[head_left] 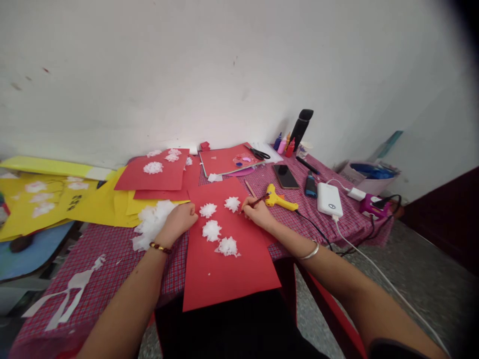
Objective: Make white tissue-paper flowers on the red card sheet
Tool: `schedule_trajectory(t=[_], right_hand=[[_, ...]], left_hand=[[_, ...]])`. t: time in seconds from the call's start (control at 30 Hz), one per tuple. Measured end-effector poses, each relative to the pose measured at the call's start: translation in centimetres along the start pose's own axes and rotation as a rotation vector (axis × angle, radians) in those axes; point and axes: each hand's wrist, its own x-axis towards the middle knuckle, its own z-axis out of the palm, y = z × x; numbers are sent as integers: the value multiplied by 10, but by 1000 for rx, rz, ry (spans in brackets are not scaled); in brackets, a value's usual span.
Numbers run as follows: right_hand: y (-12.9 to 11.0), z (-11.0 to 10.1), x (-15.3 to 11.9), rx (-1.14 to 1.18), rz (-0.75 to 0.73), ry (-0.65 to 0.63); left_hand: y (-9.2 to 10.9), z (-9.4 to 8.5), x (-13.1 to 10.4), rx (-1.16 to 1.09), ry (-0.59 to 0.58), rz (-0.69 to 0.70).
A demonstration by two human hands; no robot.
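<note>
A large red paper sheet (pixel 232 279) lies in front of me with several white crumpled-tissue flowers (pixel 211 230) on its upper half. My left hand (pixel 181 219) is curled into a loose fist at the sheet's left edge, beside a pile of white tissue pieces (pixel 149 224); whether anything is inside the fist is hidden. On the right, my right hand (pixel 257 212) pinches a slim dark red pen-shaped stick (pixel 262 199). Its lower end points at the red sheet, just beside the upper right flower. I cannot tell whether it is a brush or a pencil.
Close to my right hand lies a yellow glue gun (pixel 279 198) with a black cord. Beyond are a phone (pixel 286 177), scissors (pixel 258 152), paint bottles (pixel 290 147), a black flask (pixel 301 128) and a white power bank (pixel 330 199). Red sheets (pixel 157 179) and yellow sheets (pixel 101 204) are stacked left.
</note>
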Motion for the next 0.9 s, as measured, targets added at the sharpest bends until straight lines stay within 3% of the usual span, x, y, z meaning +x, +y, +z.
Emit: schedule_trajectory(t=[0.9], right_hand=[[0, 14, 1, 15, -21, -134]], left_hand=[[1, 0, -2, 1, 3, -7]])
